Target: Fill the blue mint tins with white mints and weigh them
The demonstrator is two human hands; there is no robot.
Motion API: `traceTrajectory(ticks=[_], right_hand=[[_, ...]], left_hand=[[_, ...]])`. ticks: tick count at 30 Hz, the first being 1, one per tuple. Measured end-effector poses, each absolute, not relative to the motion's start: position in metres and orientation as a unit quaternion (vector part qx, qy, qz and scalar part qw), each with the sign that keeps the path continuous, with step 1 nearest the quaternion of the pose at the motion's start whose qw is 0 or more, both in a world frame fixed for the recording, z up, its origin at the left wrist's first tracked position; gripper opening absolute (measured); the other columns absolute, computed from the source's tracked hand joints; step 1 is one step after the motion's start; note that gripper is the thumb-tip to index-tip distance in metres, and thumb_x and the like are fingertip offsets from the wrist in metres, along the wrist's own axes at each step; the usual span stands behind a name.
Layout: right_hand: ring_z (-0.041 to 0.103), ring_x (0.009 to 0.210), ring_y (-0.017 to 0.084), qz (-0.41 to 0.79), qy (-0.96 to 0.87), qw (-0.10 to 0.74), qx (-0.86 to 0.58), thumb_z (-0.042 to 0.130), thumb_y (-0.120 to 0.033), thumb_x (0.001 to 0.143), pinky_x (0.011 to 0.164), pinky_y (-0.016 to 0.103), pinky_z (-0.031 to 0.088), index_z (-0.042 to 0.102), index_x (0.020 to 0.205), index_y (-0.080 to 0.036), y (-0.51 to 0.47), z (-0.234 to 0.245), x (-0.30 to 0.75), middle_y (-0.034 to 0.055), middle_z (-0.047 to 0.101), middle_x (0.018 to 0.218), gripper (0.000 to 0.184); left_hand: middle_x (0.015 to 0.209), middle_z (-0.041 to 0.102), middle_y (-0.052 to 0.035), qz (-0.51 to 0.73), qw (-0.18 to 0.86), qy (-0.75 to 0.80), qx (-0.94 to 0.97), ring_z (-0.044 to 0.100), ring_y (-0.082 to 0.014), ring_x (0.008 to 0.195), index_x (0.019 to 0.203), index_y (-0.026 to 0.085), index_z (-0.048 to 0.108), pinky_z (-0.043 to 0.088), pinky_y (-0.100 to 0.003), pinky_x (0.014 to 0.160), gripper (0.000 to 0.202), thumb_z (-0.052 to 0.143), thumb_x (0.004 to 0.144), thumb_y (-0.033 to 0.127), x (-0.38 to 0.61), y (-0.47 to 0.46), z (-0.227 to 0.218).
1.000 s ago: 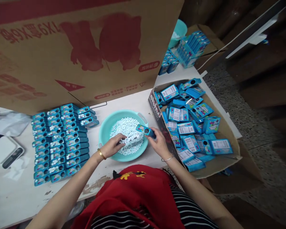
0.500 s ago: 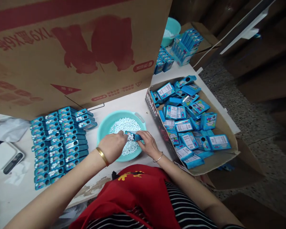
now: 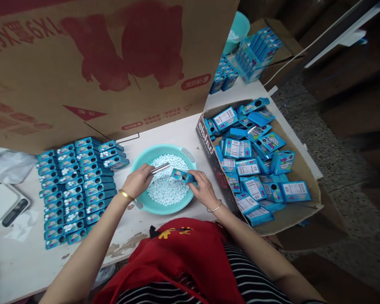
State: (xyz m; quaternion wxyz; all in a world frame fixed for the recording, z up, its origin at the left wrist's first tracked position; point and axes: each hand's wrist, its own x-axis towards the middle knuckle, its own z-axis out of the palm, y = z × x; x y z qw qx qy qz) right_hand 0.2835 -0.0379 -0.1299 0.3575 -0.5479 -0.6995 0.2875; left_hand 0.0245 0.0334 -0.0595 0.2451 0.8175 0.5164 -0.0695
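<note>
My left hand (image 3: 137, 180) is closed around a shiny metal scoop (image 3: 161, 168), shaped like a narrow tube or trough, over the left half of a turquoise basin (image 3: 135, 169). Small pale candies (image 3: 167, 192) fill much of the basin. Over its right side, my right hand (image 3: 203, 188) grips a small blue candy box (image 3: 181, 175) by one end. The box's top, with a dark round hole, faces up. A small gap separates the scoop's tip from the box.
Rows of upright blue boxes (image 3: 79, 181) stand at left, some with candies on top. A carton (image 3: 307, 211) of loose blue boxes sits at right. A large cardboard box (image 3: 139, 105) walls off the back. A white scale (image 3: 6, 202) lies far left.
My left hand has drawn back left from the box, and the metal scoop now shows. The candies heaped at the box's top are no longer there. The view has shifted slightly.
</note>
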Motion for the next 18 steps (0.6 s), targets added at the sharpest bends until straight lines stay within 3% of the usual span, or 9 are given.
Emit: traceTrajectory(ticks=[4, 7, 13, 18], right_hand=[[0.058, 0.105, 0.026, 0.301, -0.654, 0.377, -0.583, 0.056, -0.024, 0.087, 0.091, 0.042, 0.049, 0.055, 0.120, -0.021, -0.039, -0.122, 0.294, 0.0107, 0.063, 0.112, 0.033], [0.059, 0.104, 0.025, 0.308, -0.629, 0.387, -0.600, 0.058, -0.028, 0.087, 0.091, 0.041, 0.048, 0.056, 0.118, -0.020, -0.041, -0.118, 0.298, 0.0108, 0.063, 0.111, 0.032], [0.060, 0.103, 0.024, 0.325, -0.595, 0.406, -0.613, 0.062, -0.034, 0.086, 0.091, 0.038, 0.048, 0.055, 0.117, -0.019, -0.043, -0.120, 0.300, 0.0110, 0.064, 0.112, 0.035], [0.060, 0.103, 0.024, 0.333, -0.591, 0.405, -0.613, 0.062, -0.034, 0.086, 0.092, 0.039, 0.047, 0.056, 0.116, -0.019, -0.044, -0.124, 0.302, 0.0114, 0.064, 0.112, 0.034]], left_hand=[[0.107, 0.056, -0.0125, -0.088, 0.257, 0.562, 0.781, 0.052, -0.0242, 0.103, 0.107, 0.017, 0.055, 0.043, -0.039, 0.090, 0.026, 0.035, 0.090, 0.012, 0.025, 0.032, -0.138], [0.111, 0.054, -0.0138, -0.079, 0.292, 0.541, 0.785, 0.050, -0.0254, 0.106, 0.104, 0.017, 0.056, 0.042, -0.041, 0.094, 0.029, 0.034, 0.088, 0.007, 0.038, 0.017, -0.172], [0.108, 0.056, -0.0097, -0.046, 0.391, 0.505, 0.768, 0.054, -0.0210, 0.097, 0.103, 0.018, 0.054, 0.045, -0.036, 0.089, 0.031, 0.043, 0.078, 0.004, 0.049, -0.015, -0.189], [0.093, 0.059, -0.0035, 0.005, 0.469, 0.482, 0.740, 0.055, -0.0150, 0.081, 0.104, 0.017, 0.052, 0.048, -0.029, 0.078, 0.025, 0.052, 0.079, 0.016, 0.049, -0.028, -0.178]])
